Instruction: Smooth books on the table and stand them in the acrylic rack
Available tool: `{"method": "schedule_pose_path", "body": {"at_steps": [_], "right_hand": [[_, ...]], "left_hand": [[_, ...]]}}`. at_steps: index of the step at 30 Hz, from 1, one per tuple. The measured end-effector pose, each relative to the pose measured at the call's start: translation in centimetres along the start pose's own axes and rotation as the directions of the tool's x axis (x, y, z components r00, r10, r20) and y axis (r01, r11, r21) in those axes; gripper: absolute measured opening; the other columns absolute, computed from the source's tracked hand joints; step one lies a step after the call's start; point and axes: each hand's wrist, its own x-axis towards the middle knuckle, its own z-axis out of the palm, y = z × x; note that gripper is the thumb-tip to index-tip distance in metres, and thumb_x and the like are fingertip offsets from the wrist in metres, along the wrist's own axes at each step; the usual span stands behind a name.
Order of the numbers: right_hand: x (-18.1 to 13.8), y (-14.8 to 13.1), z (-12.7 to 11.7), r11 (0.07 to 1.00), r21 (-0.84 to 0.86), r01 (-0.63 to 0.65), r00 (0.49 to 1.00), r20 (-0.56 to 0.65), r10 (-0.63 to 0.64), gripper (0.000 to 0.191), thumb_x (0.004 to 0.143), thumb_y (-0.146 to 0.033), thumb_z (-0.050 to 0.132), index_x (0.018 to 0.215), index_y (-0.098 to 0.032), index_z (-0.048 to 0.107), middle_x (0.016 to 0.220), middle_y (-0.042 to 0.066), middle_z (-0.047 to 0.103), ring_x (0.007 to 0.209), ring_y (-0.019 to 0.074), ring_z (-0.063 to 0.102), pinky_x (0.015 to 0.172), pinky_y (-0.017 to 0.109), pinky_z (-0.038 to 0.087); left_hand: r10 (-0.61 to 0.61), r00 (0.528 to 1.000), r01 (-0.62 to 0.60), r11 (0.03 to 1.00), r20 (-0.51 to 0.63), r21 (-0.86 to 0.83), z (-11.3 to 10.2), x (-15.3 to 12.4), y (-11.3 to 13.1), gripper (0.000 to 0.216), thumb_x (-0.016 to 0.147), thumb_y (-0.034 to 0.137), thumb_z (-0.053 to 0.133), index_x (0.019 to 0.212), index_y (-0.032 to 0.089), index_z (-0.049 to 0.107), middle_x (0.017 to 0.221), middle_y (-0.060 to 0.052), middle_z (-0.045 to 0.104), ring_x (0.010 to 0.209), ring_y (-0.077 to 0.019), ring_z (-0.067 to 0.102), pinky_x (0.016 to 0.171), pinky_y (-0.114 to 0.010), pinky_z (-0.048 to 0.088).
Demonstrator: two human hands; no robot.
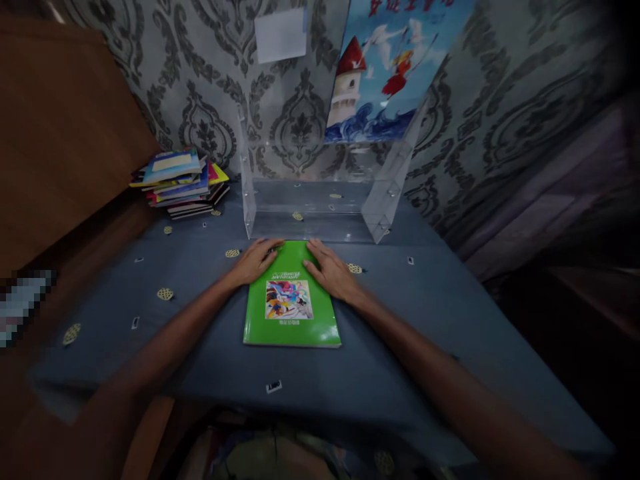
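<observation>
The left hand and the right hand both lie flat and open, fingers stretched out and close together, neither curled around anything. Each rests on the far end of a green book. The left hand covers the far left corner with its fingertips on the cover. The right hand lies along the far right edge, fingers pointing towards the book's far end. The two sets of fingertips are near each other but do not meet, and a strip of green cover shows between them.

The book lies closed and flat on a table covered with a blue-grey cloth dotted with small pale motifs. Its front cover faces up, with a colourful picture in the middle. Its near end lies between the two forearms, clear of both hands.

Just beyond the book's far end stands a clear plastic shelf with upright side walls, set against the patterned wallpaper. To the left of the shelf, well apart from the hands, is an untidy stack of books. A poster showing a tower and waves hangs on the wall above the shelf, with a white sheet to its left.
</observation>
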Motion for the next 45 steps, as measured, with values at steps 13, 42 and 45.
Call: {"method": "schedule_pose_path", "body": {"at_steps": [13,42,45], "right_hand": [[-4.8,-2.6,-0.7,1.000,-0.014,0.016,1.000,-0.020,-0.017,0.058,0.101,-0.040,0.038,0.149,-0.009,0.048,0.156,0.018,0.045,0.148,0.0297,0.037,0.121,0.053,0.034],[-22.9,-7.1,-4.9,0.920,-0.033,0.390,0.920,0.058,-0.388,0.067,0.093,-0.013,0.053,0.157,-0.024,0.036,0.160,0.013,0.041,0.150,0.0249,0.034,0.119,0.048,0.037],[-21.3,-7.2,-5.8,0.875,0.020,0.484,0.875,0.024,-0.484,0.047,0.099,-0.023,0.052,0.146,-0.022,0.051,0.147,0.013,0.058,0.145,0.0227,0.044,0.121,0.050,0.034]], "left_hand": [[-0.036,0.998,0.034,0.998,0.047,0.046,1.0,-3.9,4.0,0.045,0.102,0.030,0.039,0.144,0.016,0.047,0.148,-0.011,0.056,0.140,-0.0228,0.050,0.125,-0.049,0.026],[-0.015,1.000,0.016,0.999,0.005,-0.046,1.9,-12.1,10.2,0.047,0.103,0.031,0.040,0.150,0.023,0.044,0.150,-0.009,0.055,0.141,-0.0231,0.049,0.125,-0.051,0.028],[-0.037,0.999,0.039,0.995,0.021,-0.096,1.7,-12.1,10.2,0.048,0.103,0.033,0.043,0.150,0.024,0.044,0.151,-0.009,0.054,0.142,-0.0240,0.049,0.125,-0.052,0.027]]}}
